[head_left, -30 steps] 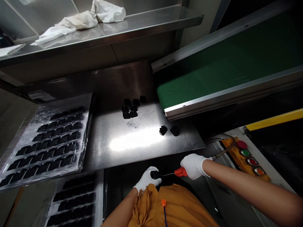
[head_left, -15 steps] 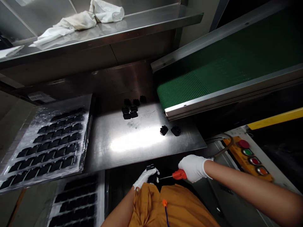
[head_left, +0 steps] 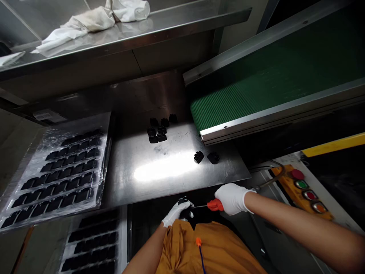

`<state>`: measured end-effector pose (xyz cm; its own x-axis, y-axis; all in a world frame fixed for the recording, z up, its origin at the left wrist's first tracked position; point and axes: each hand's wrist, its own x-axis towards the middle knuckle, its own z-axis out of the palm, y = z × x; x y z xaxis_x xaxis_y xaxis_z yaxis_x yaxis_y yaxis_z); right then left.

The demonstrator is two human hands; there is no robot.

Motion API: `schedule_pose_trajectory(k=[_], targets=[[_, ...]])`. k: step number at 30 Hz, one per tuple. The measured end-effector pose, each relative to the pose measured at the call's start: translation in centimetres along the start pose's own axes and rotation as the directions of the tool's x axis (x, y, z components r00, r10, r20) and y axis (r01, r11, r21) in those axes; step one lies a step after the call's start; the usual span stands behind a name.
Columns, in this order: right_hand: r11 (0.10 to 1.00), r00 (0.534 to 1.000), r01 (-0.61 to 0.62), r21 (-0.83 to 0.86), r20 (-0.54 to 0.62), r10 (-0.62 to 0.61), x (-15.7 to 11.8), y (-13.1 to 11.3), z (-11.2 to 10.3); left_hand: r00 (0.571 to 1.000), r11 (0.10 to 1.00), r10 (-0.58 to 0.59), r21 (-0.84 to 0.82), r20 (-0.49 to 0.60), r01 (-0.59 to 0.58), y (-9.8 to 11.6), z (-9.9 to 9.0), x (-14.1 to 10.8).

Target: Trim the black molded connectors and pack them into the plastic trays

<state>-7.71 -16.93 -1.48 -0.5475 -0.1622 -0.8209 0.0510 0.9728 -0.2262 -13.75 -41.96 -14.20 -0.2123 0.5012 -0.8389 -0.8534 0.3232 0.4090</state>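
My left hand (head_left: 176, 214), in a white glove, is shut on a small black plastic part (head_left: 183, 200), partly hidden by the fingers. My right hand (head_left: 232, 198), also gloved white, grips a screwdriver with an orange handle (head_left: 215, 204). Its thin metal shaft points left, and the tip ends right beside the black part. I cannot tell whether the tip touches it. A brownish cord (head_left: 270, 179) runs from behind my right hand toward the control panel. Both hands are held low over my orange smock (head_left: 208, 247), below the front edge of a steel plate.
On the steel plate (head_left: 165, 169) lie several black parts (head_left: 157, 131) and a further pair (head_left: 205, 157). Left of it is a plastic tray of black parts (head_left: 57, 171), with another tray (head_left: 94, 239) below. A green conveyor belt (head_left: 242, 95) is upper right, a button panel (head_left: 303, 188) lower right.
My left hand has turned the black part so it now shows above the fingers. The screwdriver has stayed close to the part, and my right hand has risen slightly.
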Motion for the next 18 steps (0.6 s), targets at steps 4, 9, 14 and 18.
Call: schedule_pose_trajectory(k=[4,9,14,18], targets=[[1.000,1.000,0.003,-0.003,-0.011,-0.003,-0.1,0.1,-0.1,0.999,0.997,0.011,-0.070,-0.048,-0.014,0.1,0.0,0.4],[0.999,0.997,0.032,-0.034,-0.069,-0.034,-0.4,-0.8,1.1,0.983,0.976,-0.047,-0.218,-0.180,0.007,-0.1,-0.1,1.4],[0.996,0.995,0.041,-0.084,-0.090,-0.049,0.5,-1.9,3.1,0.941,0.924,-0.193,-0.375,-0.280,0.078,-0.1,0.1,2.2],[0.996,0.995,0.024,-0.089,-0.093,-0.032,0.8,-1.8,3.9,0.916,0.871,-0.262,-0.484,-0.305,0.089,0.0,0.2,2.4]])
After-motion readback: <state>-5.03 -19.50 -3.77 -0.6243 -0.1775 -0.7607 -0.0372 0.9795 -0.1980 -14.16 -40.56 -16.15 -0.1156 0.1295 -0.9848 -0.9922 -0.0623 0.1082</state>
